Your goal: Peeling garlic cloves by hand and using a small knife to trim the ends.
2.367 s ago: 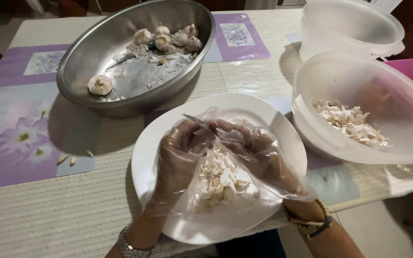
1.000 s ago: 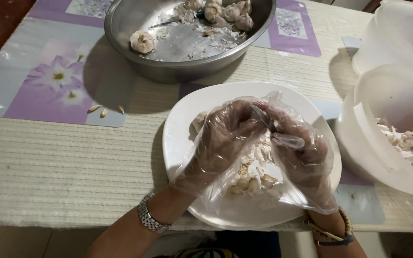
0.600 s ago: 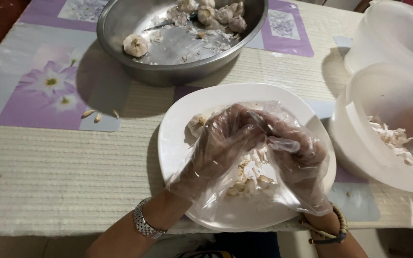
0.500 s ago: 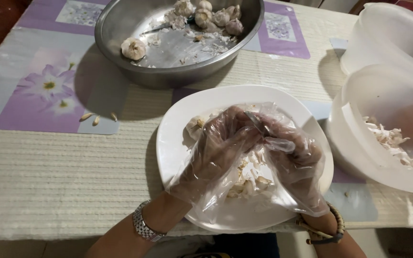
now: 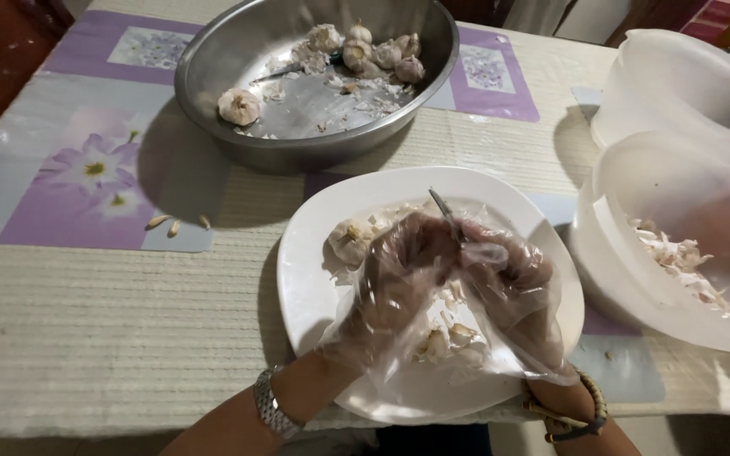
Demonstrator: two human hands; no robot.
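Head view puts both my hands over the white plate point(image 5: 314, 279) at the centre of the surface point(image 5: 86, 338), each in a loose clear plastic glove. My left hand point(image 5: 399, 283) and right hand point(image 5: 509, 283) are pressed together at the fingertips, and a thin knife point(image 5: 444, 205) pokes up from between them toward 12 o'clock; the right hand seems closed around its handle, but the glove hides exactly what the left hand pinches. A garlic bulb point(image 5: 350, 241) lies on the plate at 9 o'clock of my left hand, just beside it. Loose cloves point(image 5: 445, 338) lie under my palms. At 11 o'clock sits a steel bowl point(image 5: 213, 59) with more bulbs point(image 5: 373, 51). At 3 o'clock a plastic tub point(image 5: 635, 177) holds peels point(image 5: 678, 262). Three cloves lie on the purple mat point(image 5: 95, 169) at 9 o'clock
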